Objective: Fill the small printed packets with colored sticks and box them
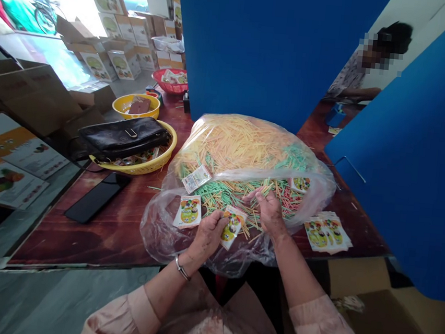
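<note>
A large clear plastic bag lies open toward me, full of thin yellow, green and red sticks. My left hand is closed on the edge of a small printed packet in front of the bag's mouth. At the mouth, my right hand pinches a few of the thin sticks between thumb and fingers. Another printed packet lies on the plastic left of my left hand. A white packet with print rests on the sticks, and one more packet sits inside at the right.
Several printed packets lie stacked at the right. On the left are a black phone, a yellow basket under a black bag, and a smaller yellow basket. Blue partitions stand behind and right; a person sits beyond.
</note>
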